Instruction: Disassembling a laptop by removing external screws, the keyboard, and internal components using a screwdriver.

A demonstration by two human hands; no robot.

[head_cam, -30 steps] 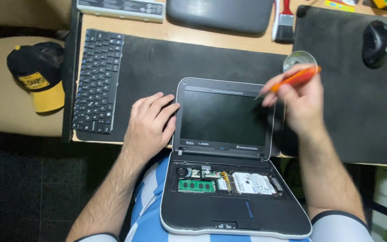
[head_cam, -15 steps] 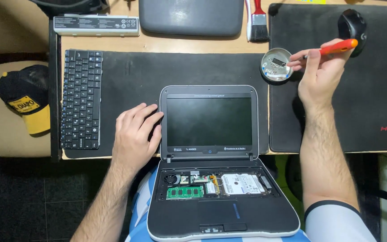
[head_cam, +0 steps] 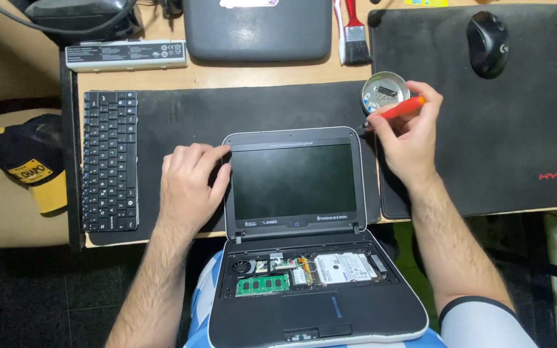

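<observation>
A small grey laptop [head_cam: 294,187] lies opened flat, its dark screen on the desk and its base over my lap. The base has no keyboard, so a green memory stick [head_cam: 262,284], a fan and a silver hard drive [head_cam: 343,267] show. My left hand [head_cam: 191,183] rests flat against the screen's left edge. My right hand [head_cam: 404,132] grips an orange-handled screwdriver [head_cam: 400,110] just right of the screen's top corner, its tip pointing left. A small round metal tin [head_cam: 385,92] sits right behind that hand.
A detached black keyboard [head_cam: 109,160] lies on the dark desk mat [head_cam: 259,109] at left. Behind are a long white battery pack [head_cam: 126,55], another grey closed laptop [head_cam: 257,29], a brush [head_cam: 354,35], and a black mouse [head_cam: 488,42] on a second mat. A cap [head_cam: 30,164] rests on a chair.
My right hand has drawn the screwdriver back from above the tin toward the screen's top right corner. The view has shifted slightly. My left hand stays on the screen's edge.
</observation>
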